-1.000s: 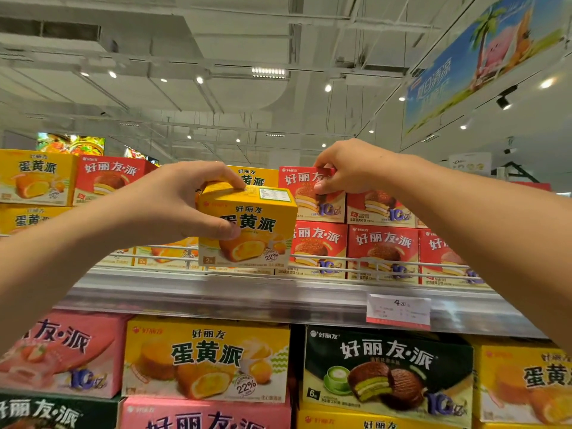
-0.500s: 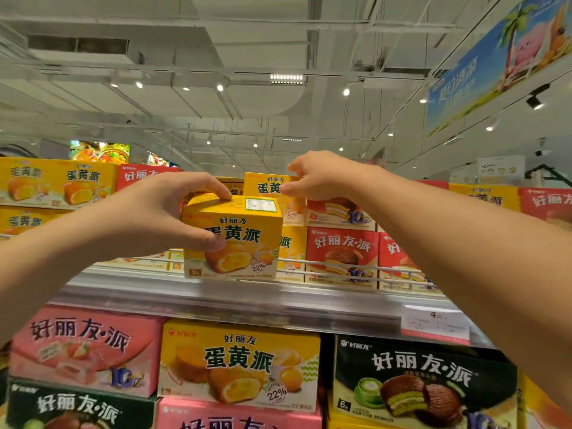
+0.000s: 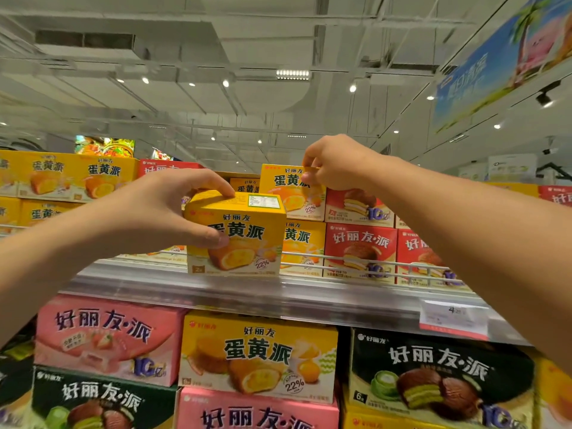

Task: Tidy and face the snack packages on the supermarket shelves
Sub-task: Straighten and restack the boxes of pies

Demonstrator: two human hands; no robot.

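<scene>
Left grip (image 3: 154,218) holds a small yellow box (image 3: 236,233) at the near edge of the top shelf (image 3: 216,289). Right grip (image 3: 334,164) pinches another yellow box (image 3: 288,187) farther back. I think I'm lining them up; next I push both straight.

Both forearms are bare, no sleeves, with nothing worn on the hands.
</scene>
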